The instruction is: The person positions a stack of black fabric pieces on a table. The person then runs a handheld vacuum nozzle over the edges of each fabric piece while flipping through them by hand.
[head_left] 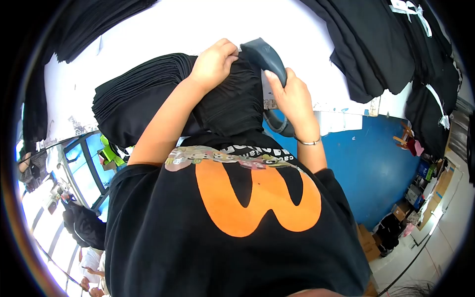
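My left hand (213,63) is closed in a pinch at the top edge of a thick stack of folded black cloth (230,101). Its fingers rest on the cloth close to the tool's wide end. In my right hand (293,98) is a curved dark grey handheld tool (266,55), gripped by its narrow end. The tool's wide end tilts up and left over the stack's upper right corner. What the tool is exactly, I cannot make out. Another folded pile of black cloth (143,79) lies to the left, partly behind my left forearm.
The white table (292,24) carries more black cloth (368,47) at the right and a dark pile (99,24) at the far left. A grey hose (278,123) hangs at the front edge. Boxes (368,242) stand on the floor at right. People (91,267) are at lower left.
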The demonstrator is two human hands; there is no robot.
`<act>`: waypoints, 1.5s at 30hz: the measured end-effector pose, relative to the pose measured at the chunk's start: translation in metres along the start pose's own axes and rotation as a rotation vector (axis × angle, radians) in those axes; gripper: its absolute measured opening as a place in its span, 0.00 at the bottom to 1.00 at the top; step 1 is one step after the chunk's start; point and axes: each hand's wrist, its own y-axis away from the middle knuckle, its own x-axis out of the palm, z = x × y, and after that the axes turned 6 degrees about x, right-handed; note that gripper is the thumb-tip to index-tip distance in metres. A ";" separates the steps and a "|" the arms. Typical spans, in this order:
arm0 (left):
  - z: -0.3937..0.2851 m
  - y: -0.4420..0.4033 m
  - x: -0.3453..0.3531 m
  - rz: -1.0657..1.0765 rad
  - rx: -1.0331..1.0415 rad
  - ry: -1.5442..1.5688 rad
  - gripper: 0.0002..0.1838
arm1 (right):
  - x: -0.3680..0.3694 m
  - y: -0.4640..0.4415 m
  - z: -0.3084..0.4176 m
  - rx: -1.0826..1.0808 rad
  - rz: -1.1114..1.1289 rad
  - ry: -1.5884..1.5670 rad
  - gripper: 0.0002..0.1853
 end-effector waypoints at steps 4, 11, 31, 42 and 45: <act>-0.012 0.001 -0.050 0.217 0.194 -0.119 0.04 | -0.008 0.036 -0.023 -0.001 0.077 0.057 0.32; -0.007 -0.001 -0.002 0.139 -0.083 -0.314 0.10 | -0.003 0.016 0.003 -0.015 0.026 0.069 0.32; 0.006 0.000 0.015 -0.006 0.060 -0.258 0.10 | -0.004 0.007 -0.040 0.024 0.144 -0.238 0.28; 0.016 -0.045 0.039 -0.059 0.129 -0.002 0.12 | -0.007 0.031 -0.048 0.179 0.039 -0.301 0.24; 0.018 -0.085 0.062 -0.026 0.197 -0.030 0.12 | -0.008 0.008 -0.057 0.094 -0.109 -0.201 0.25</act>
